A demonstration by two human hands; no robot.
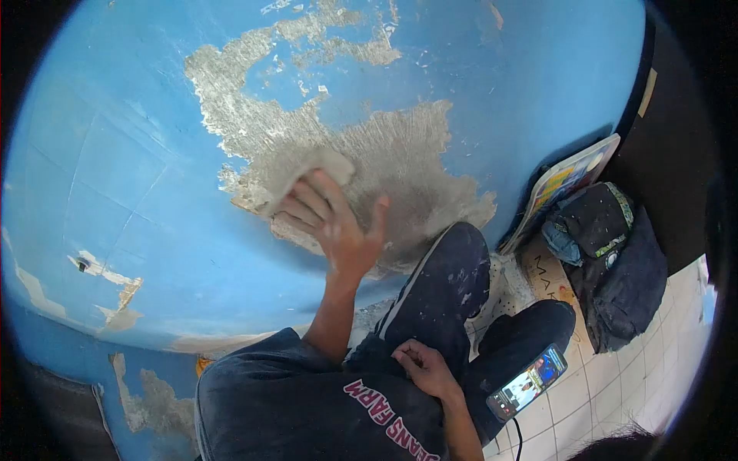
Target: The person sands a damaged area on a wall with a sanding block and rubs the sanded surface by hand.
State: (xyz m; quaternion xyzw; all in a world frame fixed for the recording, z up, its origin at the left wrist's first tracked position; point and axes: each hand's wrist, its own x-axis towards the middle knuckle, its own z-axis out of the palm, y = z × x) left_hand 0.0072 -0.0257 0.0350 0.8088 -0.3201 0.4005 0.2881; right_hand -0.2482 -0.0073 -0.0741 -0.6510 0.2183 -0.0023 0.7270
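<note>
- Head view: the person's left hand (344, 232) has a pale pad (337, 163) pinned under its fingers, the thumb spread off to one side; hand and pad are slightly blurred.
- The pad lies against the blue wall (530, 84), on the bare grey patch (411, 146) where paint is missing, near the patch's ragged lower-left edge.
- The right hand (427, 372) rests at the lap with its fingers loosely curled; whether its grip holds anything cannot be told.
- A lit phone (527, 384) lies on the person's leg, just beside the right forearm.
- The step in hand appears to be rubbing the bare surface with the pad.
- A further stroke would seem to call for a flat palm, even pressure and care along the ragged paint edge, where flakes could lift.
</note>
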